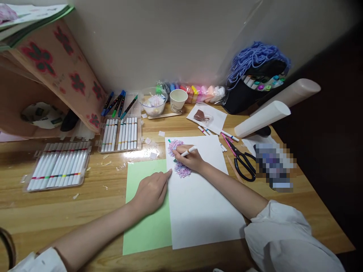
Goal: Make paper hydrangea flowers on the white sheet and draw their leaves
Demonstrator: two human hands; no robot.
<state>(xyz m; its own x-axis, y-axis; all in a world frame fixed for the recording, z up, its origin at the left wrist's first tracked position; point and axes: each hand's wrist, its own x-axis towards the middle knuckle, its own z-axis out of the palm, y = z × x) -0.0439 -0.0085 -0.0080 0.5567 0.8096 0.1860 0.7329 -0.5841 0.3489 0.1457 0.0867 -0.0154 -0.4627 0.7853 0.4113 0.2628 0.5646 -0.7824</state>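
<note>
My right hand [190, 158] grips a white marker [188, 150], its tip hidden behind the fingers, over the upper left part of a white sheet of paper [202, 211]. Under and around that hand lie clusters of small purple-pink petals [183, 170] with bits of green beside them. My left hand [151, 189] rests on a green sheet of paper [147, 236] that lies partly beneath the white one. Its index finger is stretched out onto the white sheet's left edge, the other fingers are loosely bent, and it holds nothing.
Marker cases [58, 166] stand at left beside a painted cardboard box [76, 75]. Behind the paper are a bowl of petals [154, 102], a paper cup [178, 99] and bagged clay [202, 92]. Black scissors [244, 162], paper rolls [261, 119] and a blurred-out object [275, 166] lie right.
</note>
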